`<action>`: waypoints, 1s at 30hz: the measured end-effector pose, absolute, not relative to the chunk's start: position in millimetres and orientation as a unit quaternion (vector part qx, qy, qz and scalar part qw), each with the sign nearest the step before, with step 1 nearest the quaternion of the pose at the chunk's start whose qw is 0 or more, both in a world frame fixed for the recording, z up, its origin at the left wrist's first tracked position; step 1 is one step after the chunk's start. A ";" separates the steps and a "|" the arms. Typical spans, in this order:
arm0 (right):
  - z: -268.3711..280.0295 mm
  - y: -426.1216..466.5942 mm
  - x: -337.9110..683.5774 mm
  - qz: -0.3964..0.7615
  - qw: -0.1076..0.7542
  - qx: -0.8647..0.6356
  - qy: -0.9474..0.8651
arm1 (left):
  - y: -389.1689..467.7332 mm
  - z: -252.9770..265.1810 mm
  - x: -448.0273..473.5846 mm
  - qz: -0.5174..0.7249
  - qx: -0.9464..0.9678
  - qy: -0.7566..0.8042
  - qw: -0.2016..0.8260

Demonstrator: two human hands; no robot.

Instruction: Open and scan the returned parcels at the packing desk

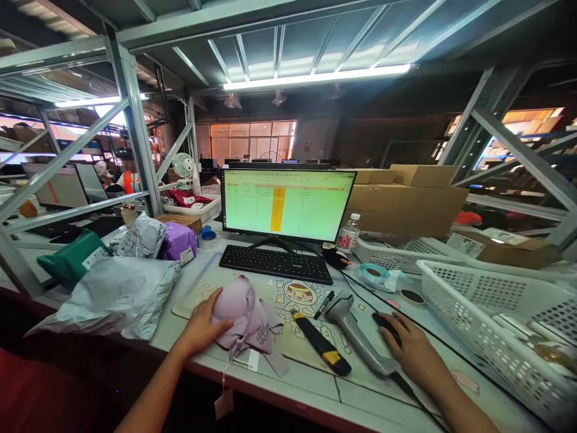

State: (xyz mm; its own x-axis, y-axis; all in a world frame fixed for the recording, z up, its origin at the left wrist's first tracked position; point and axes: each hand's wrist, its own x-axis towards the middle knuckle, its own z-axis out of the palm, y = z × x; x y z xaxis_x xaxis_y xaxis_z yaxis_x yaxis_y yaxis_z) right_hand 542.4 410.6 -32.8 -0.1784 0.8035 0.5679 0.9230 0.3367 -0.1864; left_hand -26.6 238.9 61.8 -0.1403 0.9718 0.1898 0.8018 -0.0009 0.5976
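Observation:
My left hand (pixel 202 325) is curved around a folded mauve bra (pixel 246 313), thumb on top of it. From the bra a tag (pixel 224 404) hangs on a string over the table's front edge. My right hand (pixel 408 343) rests over a black computer mouse (pixel 387 326), mostly hidden under the fingers. Between the hands lie a yellow-and-black utility knife (pixel 321 343), a black marker (pixel 324 305) and a grey barcode scanner (pixel 358 334), all on a cartoon-printed desk mat (pixel 274 294). Behind them sits a black keyboard (pixel 276 263).
A monitor (pixel 288 204) showing a spreadsheet stands at the back. White, green and purple parcels (pixel 121 294) crowd the left. At right are a roll of tape (pixel 375 275), a bottle (pixel 348 234), white baskets (pixel 487 325) and cardboard boxes (pixel 401 207). Metal shelf frames surround the table.

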 end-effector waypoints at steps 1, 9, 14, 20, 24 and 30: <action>-33.1 410.9 541.9 -0.103 0.299 -0.570 -0.759 | 240.9 61.8 -25.3 0.300 0.636 0.697 0.141; -18.2 396.9 529.3 -0.082 0.309 -0.578 -0.751 | 252.9 67.4 -25.4 0.387 0.646 0.631 0.187; -8.3 386.9 522.2 -0.100 0.339 -0.548 -0.758 | 252.4 69.8 -23.1 0.421 0.650 0.602 0.197; 58.2 359.6 489.5 -0.072 0.379 -0.510 -0.768 | 237.6 89.9 -21.6 0.525 0.586 0.606 0.116; 132.0 297.8 419.1 0.100 0.409 -0.398 -0.815 | 207.6 115.7 -2.3 0.600 0.581 0.548 0.048; 137.8 199.0 295.8 0.528 0.275 -0.253 -0.763 | 154.1 127.7 66.0 0.533 0.734 0.412 0.082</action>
State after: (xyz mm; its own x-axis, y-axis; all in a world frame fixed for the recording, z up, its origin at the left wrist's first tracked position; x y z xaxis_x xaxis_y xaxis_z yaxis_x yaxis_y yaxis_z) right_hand 295.8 199.0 137.8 -0.7212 0.6760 0.1517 0.0962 0.3145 -0.9444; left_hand 66.0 154.1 127.7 0.0920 0.6926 0.7154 0.5169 -0.6473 0.5602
